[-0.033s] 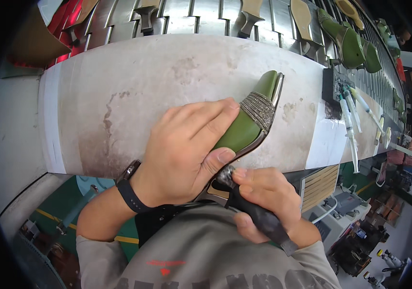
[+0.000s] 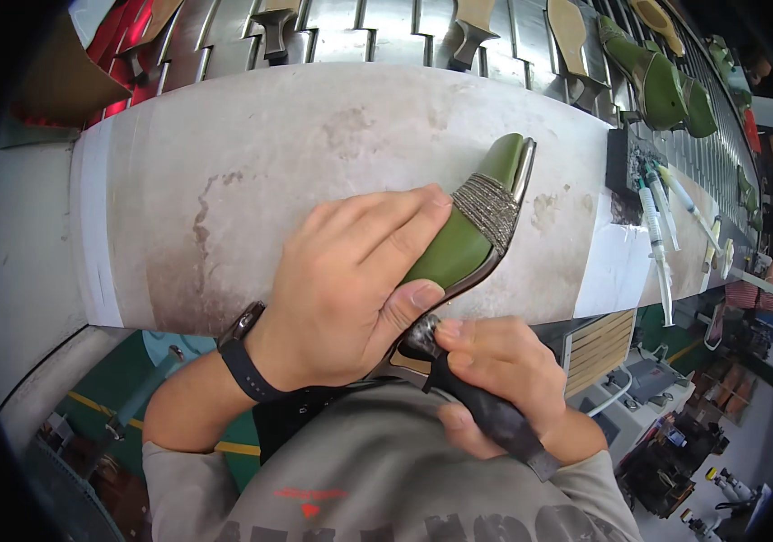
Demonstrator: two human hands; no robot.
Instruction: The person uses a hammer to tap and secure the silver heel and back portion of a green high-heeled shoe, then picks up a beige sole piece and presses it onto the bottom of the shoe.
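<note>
A green shoe last [image 2: 453, 247] lies tilted on the worktable, its toe pointing away and to the right. Around its front runs a glittery strap [image 2: 486, 211], and a thin dark sole edges its right side. My left hand [image 2: 341, 280] is wrapped over the last from the left, thumb pressed on its near part. My right hand [image 2: 513, 370] grips a black-handled tool [image 2: 486, 403] below the thumb. The tool's rounded, grey-smeared head is beside the sole's near end; whether it touches is hidden. The last's heel is mostly covered by my hands.
A pale, stained worktable [image 2: 269, 181] lies under the work. A metal slat conveyor [image 2: 341, 32] behind it carries heeled soles [image 2: 472, 32] and green lasts [image 2: 662, 90]. At the right, several syringes [image 2: 655, 226] lean from a black block [image 2: 619, 161]. A wooden slatted rack [image 2: 600, 352] stands lower right.
The last has shifted very slightly to the right, and my right hand with the tool has moved a touch. Otherwise the hold is the same.
</note>
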